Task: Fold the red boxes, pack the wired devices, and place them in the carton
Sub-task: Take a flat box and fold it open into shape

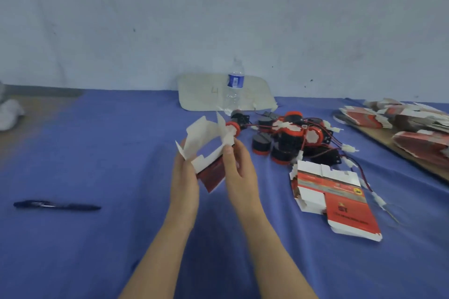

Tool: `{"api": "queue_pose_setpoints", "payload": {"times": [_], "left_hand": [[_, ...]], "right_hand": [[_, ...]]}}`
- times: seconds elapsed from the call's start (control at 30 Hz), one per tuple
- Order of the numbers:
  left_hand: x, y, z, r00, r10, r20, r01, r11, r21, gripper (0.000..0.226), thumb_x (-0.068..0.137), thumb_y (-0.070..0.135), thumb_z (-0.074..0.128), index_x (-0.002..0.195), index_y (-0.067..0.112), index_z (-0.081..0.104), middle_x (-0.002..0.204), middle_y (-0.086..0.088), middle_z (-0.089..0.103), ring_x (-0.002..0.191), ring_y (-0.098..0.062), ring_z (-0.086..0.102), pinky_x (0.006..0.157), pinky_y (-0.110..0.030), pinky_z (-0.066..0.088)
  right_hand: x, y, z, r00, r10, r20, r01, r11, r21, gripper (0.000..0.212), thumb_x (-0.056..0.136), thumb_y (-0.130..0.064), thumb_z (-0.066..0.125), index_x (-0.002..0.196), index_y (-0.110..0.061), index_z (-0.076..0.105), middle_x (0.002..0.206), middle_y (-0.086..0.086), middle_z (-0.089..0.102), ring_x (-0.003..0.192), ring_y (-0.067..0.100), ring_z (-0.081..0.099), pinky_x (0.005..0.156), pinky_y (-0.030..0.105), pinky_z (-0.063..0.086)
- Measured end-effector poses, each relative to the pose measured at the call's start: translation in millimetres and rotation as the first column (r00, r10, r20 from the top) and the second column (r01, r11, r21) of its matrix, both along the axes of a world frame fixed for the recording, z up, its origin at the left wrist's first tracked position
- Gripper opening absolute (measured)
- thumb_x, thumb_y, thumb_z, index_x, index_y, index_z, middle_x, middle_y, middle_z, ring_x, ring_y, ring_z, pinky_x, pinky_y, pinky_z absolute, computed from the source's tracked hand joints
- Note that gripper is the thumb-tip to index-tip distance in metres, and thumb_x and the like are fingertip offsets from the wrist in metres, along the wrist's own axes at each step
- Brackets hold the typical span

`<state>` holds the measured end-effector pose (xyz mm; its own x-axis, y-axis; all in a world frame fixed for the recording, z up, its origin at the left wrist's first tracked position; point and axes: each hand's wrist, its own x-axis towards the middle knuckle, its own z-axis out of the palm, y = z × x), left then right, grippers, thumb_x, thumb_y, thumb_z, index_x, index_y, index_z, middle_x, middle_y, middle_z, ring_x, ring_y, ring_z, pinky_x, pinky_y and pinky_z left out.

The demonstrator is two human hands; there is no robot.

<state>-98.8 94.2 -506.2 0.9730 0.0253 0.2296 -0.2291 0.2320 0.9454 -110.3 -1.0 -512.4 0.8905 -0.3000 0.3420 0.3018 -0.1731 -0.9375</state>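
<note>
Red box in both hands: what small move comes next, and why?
Probably fold the splayed white flaps inward to close that end. The left hand and right hand grip a half-formed red box, its flaps standing open; the wired devices lie in a pile beyond.

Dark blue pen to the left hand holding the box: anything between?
Head view: only bare blue cloth between dark blue pen and left hand gripping red cardboard box.

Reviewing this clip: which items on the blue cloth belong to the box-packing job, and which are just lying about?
Job:
half-folded red and white cardboard box, held by left hand and right hand
pile of black-and-red wired devices
flat unfolded red box
stack of flat red boxes at right

Lying about:
dark blue pen
clear plastic water bottle
beige rounded board
white crumpled cloth
</note>
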Motion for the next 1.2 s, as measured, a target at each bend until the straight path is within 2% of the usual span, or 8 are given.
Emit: {"api": "queue_pose_setpoints", "payload": {"times": [0.17, 0.37, 0.5, 0.73, 0.83, 1.0, 1.13, 1.2], "left_hand": [[2, 1, -1, 1.0, -0.011, 0.019, 0.012, 0.998, -0.063, 0.037, 0.103, 0.046, 0.031, 0.138, 0.044, 0.043, 0.134, 0.018, 0.054, 0.106, 0.017, 0.055, 0.084, -0.013, 0.046], [-9, -6, -8, 0.998, -0.049, 0.037, 0.052, 0.996, -0.075, 0.078, 0.08, 0.08, 0.026, 0.143, 0.036, 0.036, 0.143, 0.015, 0.046, 0.128, 0.001, 0.044, 0.105, -0.023, 0.037], [-10, -9, -8, 0.988, 0.101, 0.119, -0.118, 0.983, 0.143, 0.053, 0.094, 0.052, 0.039, 0.14, 0.026, 0.04, 0.137, 0.007, 0.05, 0.125, -0.008, 0.049, 0.105, -0.037, 0.043], [-8, -14, -13, 0.976, 0.15, 0.155, -0.179, 0.965, 0.194, 0.048, 0.096, -0.003, 0.032, 0.139, 0.017, 0.042, 0.139, 0.002, 0.048, 0.128, -0.012, 0.044, 0.109, -0.035, 0.036], [-8, -14, -12, 0.977, 0.158, 0.146, -0.178, 0.975, 0.134, 0.048, 0.095, -0.005, 0.03, 0.131, 0.024, 0.045, 0.134, 0.008, 0.051, 0.123, -0.002, 0.046, 0.107, -0.024, 0.036], [-3, -7, -14, 0.985, 0.161, 0.061, -0.165, 0.984, 0.066, 0.05, 0.096, -0.002, 0.03, 0.115, 0.041, 0.047, 0.115, 0.018, 0.056, 0.093, 0.017, 0.052, 0.077, -0.002, 0.041], [-5, -11, -16, 0.992, 0.085, 0.098, -0.099, 0.983, 0.152, 0.041, 0.098, 0.003, 0.036, 0.131, 0.025, 0.045, 0.136, 0.006, 0.048, 0.123, -0.003, 0.045, 0.103, -0.02, 0.038], [-6, -11, -17, 0.991, 0.021, 0.131, -0.045, 0.981, 0.187, 0.032, 0.099, 0.017, 0.046, 0.124, 0.037, 0.045, 0.13, 0.016, 0.047, 0.118, 0.011, 0.043, 0.095, -0.008, 0.036]], "right_hand": [[-11, -12, 10, 0.998, 0.047, 0.029, -0.048, 0.998, 0.033, 0.047, 0.077, -0.061, 0.053, 0.12, -0.065, 0.036, 0.12, -0.031, 0.055, 0.096, -0.022, 0.053, 0.074, -0.002, 0.038], [-14, -14, 8, 0.995, 0.085, -0.043, -0.081, 0.993, 0.084, 0.028, 0.096, -0.035, 0.052, 0.122, -0.041, 0.057, 0.11, -0.013, 0.067, 0.103, 0.0, 0.061, 0.086, 0.016, 0.049], [-12, -10, 4, 0.998, 0.037, -0.059, -0.032, 0.996, 0.085, 0.029, 0.099, -0.029, 0.044, 0.093, -0.046, 0.066, 0.097, -0.021, 0.069, 0.089, -0.006, 0.062, 0.072, 0.009, 0.048], [-9, -4, -2, 0.991, -0.132, 0.005, 0.132, 0.988, -0.08, 0.052, 0.092, -0.007, 0.038, 0.133, -0.037, 0.05, 0.093, -0.023, 0.061, 0.074, -0.003, 0.052, 0.066, 0.012, 0.04], [-13, 0, 0, 0.991, -0.068, 0.114, 0.083, 0.988, -0.13, 0.057, 0.097, -0.001, 0.036, 0.139, -0.04, 0.039, 0.107, -0.024, 0.06, 0.093, -0.001, 0.053, 0.072, 0.0, 0.038], [-12, -3, 5, 0.978, 0.207, 0.026, -0.208, 0.978, 0.008, 0.027, 0.102, -0.043, 0.033, 0.116, -0.059, 0.05, 0.115, -0.048, 0.049, 0.113, -0.028, 0.04, 0.09, 0.0, 0.033], [-9, -9, 1, 0.998, 0.061, -0.009, -0.06, 0.998, 0.023, 0.032, 0.099, -0.02, 0.045, 0.106, -0.045, 0.062, 0.104, -0.028, 0.065, 0.101, -0.007, 0.058, 0.085, 0.017, 0.047], [-7, -9, -4, 0.998, -0.024, -0.05, 0.022, 0.999, -0.038, 0.03, 0.094, -0.011, 0.047, 0.112, -0.034, 0.057, 0.1, -0.02, 0.064, 0.094, 0.005, 0.061, 0.079, 0.024, 0.052]]}}
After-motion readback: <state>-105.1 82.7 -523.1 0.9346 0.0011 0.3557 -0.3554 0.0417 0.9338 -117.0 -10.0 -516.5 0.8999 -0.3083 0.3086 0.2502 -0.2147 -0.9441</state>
